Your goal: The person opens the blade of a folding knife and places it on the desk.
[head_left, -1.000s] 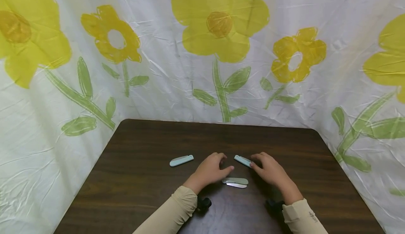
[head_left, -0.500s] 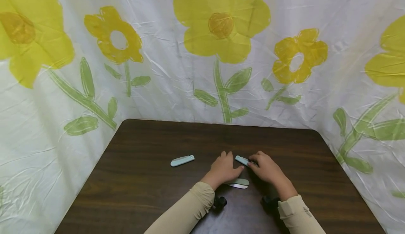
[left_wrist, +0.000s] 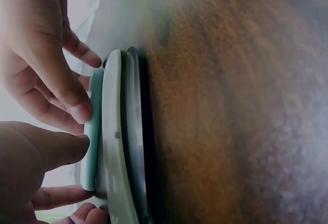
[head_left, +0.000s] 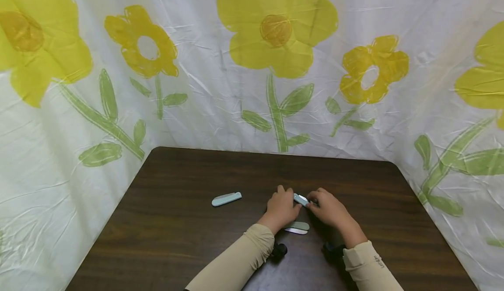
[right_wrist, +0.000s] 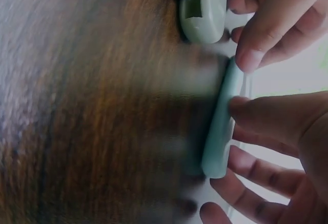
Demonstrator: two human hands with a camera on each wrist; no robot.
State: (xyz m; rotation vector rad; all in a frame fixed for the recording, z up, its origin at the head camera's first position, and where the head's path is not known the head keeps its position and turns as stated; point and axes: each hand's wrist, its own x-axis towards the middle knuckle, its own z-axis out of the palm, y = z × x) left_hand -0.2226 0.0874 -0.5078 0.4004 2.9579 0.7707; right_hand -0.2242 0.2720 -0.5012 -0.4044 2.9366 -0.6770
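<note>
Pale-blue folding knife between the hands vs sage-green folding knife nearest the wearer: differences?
Hold: the right hand pinches the pale-blue folding knife; the sage-green folding knife lies unheld.
Place: blue is farther away, green nearer.
Slant: blue's left end angles away; green lies nearly crosswise.
Shared: both slim.

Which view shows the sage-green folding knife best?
The left wrist view: the sage-green folding knife is large, handle and blade side by side, though cropped below. The head view shows it small, one end behind the left hand; the right wrist view catches only one handle end, at the top edge.
</note>
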